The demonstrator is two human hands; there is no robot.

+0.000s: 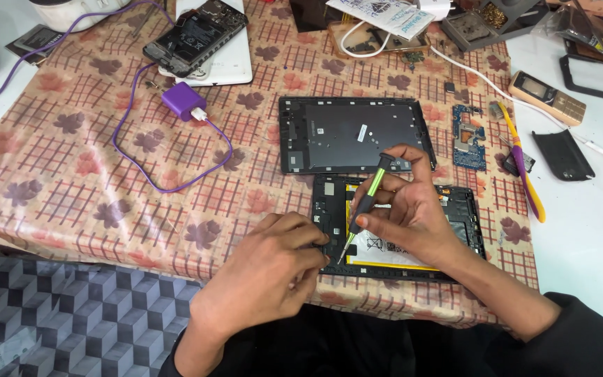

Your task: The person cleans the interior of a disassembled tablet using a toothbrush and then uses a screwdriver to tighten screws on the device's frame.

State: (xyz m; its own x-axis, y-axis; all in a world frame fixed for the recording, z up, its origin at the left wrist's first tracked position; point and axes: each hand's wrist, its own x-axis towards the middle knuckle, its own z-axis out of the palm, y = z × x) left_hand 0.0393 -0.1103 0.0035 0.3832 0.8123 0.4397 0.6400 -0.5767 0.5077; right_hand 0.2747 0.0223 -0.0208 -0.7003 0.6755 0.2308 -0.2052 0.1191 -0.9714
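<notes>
Opened tablet, back cover off, lies flat near the front edge of the tabletop, which carries a brown checked cloth with a leaf print. All positions below are taken from this tablet. Right hand is above its middle, grip closed on a black and green screwdriver; the index fingertip caps the top of the handle, and the shaft slants down to the left so that the tip meets the tablet's left frame. Left hand is at the tablet's left edge, fingers curled and pressing on the frame just beside the tip; its grip is narrow, and whether it pinches anything cannot be told. Just behind the tablet lies a separate dark back panel, inner face up. To the right rear is a small blue circuit board, and beyond it a yellow and purple pry tool. Well to the left rear sits a purple charger plug with its looped purple cable. Further back left, a disassembled phone rests on a white slab.
</notes>
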